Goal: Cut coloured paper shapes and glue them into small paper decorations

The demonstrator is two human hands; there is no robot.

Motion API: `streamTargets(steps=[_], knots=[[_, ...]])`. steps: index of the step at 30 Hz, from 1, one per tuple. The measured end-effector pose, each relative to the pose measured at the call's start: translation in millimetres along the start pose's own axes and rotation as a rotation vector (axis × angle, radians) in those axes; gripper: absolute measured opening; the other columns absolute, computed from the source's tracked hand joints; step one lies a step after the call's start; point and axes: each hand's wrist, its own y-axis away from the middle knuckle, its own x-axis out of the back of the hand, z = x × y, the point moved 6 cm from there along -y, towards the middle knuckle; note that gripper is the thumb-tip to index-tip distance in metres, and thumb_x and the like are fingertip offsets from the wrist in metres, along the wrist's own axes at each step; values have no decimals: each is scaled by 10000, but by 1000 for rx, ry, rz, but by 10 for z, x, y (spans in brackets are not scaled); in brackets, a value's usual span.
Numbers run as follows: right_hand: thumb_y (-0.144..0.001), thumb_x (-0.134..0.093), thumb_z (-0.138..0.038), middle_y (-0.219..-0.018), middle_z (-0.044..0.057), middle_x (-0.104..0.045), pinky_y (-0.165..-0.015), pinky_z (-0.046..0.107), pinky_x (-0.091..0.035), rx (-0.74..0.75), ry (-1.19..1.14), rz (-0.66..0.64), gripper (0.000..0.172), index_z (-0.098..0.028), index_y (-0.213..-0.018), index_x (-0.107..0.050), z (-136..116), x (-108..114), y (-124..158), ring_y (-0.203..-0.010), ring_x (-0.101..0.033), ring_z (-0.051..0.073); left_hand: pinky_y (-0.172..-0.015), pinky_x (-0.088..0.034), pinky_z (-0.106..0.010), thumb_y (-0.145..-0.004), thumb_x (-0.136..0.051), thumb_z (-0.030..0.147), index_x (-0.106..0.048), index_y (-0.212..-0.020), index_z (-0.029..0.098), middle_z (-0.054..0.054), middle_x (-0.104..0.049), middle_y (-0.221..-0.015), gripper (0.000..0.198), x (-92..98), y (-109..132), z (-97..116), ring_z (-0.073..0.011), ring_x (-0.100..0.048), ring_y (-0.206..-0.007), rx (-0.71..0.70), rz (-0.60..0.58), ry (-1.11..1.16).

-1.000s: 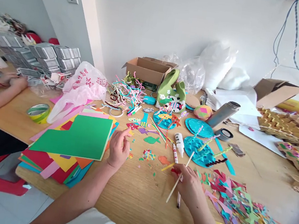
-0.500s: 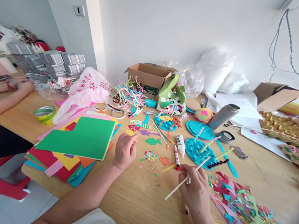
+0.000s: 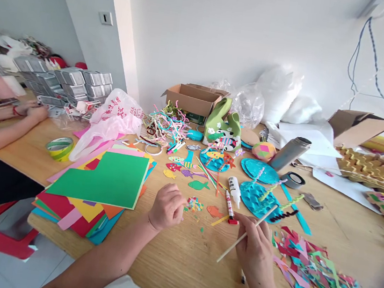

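Observation:
My right hand holds a thin pale stick slantwise between thumb and fingers. Part of a dark-ended pen-like thing shows beneath that hand. My left hand is closed, its fingertips curled beside a small heap of coloured paper dots; whether they pinch anything is hidden. Between the hands lies an orange paper fish. A white marker with a red cap and a white glue bottle lie just beyond my right hand. Farther off is a green paper fish.
Stacked coloured paper lies left, paper scraps right. Blue round pieces, a metal flask, pipe cleaners and a cardboard box stand farther back. Another person's hands rest at far left.
My left hand has moved down and right to the paper dots, its fingers curling in. My right hand still holds the stick, at nearly the same place on the table.

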Motion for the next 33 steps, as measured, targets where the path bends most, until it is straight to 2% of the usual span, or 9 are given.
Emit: streamTargets(steps=[4,10,13,17,19,22,27,30,33], knots=[[-898,-492,-127,-845,67,-667,-683,366,-470,-32,-40,15,236,-239,-1067,-613,15,28,-14,-790,-570,235,-536,-371,-297,-740,-419,5,-560,-726,199,-1,-506,-531,241,-18,1,24,-160,-443,-561,17,-5,55],[-853,-506,-118,-836,59,-652,-709,377,-499,-112,-126,-8,247,-250,-1028,-621,10,52,-33,-830,-596,242,-631,-456,-333,-780,-422,49,-606,-1064,176,-26,-619,-658,362,-25,8,-53,-179,-540,-634,75,-74,131],[-826,-478,-92,-902,75,-659,-777,413,-499,-106,-106,-133,291,-245,-1021,-630,6,-50,-13,-942,-595,264,-661,-471,-332,-792,-416,48,-576,-1160,172,-24,-628,-691,421,-12,-13,-77,-178,-548,-649,112,-76,156],[-822,-431,-46,-1054,89,-692,-852,465,-466,-61,-73,-313,404,-242,-1135,-597,-53,-213,35,-1118,-537,298,-666,-472,-319,-827,-422,67,-553,-1191,171,-13,-624,-686,400,-7,-5,-107,-172,-551,-658,182,-70,181],[-828,-412,-29,-1097,87,-699,-888,489,-439,-55,-60,-386,430,-239,-1165,-579,-79,-283,62,-1189,-493,311,-703,-485,-328,-852,-434,99,-550,-1189,178,-9,-630,-696,365,-6,25,-157,-171,-571,-680,241,-48,177],[-817,-405,-13,-1016,95,-721,-949,543,-388,-49,-46,-445,470,-220,-1209,-560,-98,-358,99,-1231,-456,330,-711,-507,-315,-890,-446,160,-546,-1187,180,-12,-639,-723,314,5,88,-293,-161,-613,-696,382,11,174],[-842,-399,-19,-977,90,-714,-996,573,-346,-36,-103,-487,444,-234,-1192,-567,-116,-409,119,-1207,-488,313,-640,-507,-256,-918,-447,197,-545,-1159,168,-8,-645,-713,262,46,167,-533,-134,-638,-659,607,101,169],[-867,-411,-50,-1044,90,-685,-976,525,-392,-40,-192,-472,361,-245,-1105,-599,-132,-388,109,-1177,-525,283,-682,-514,-277,-913,-456,190,-544,-1163,167,-10,-650,-720,266,58,139,-546,-140,-635,-674,579,100,118],[-873,-428,-81,-1064,96,-655,-917,467,-449,-107,-246,-395,321,-241,-1088,-606,-79,-342,99,-1161,-544,270,-765,-512,-342,-889,-481,157,-574,-1133,172,-42,-675,-806,262,-19,58,-390,-179,-620,-793,405,-19,52]])
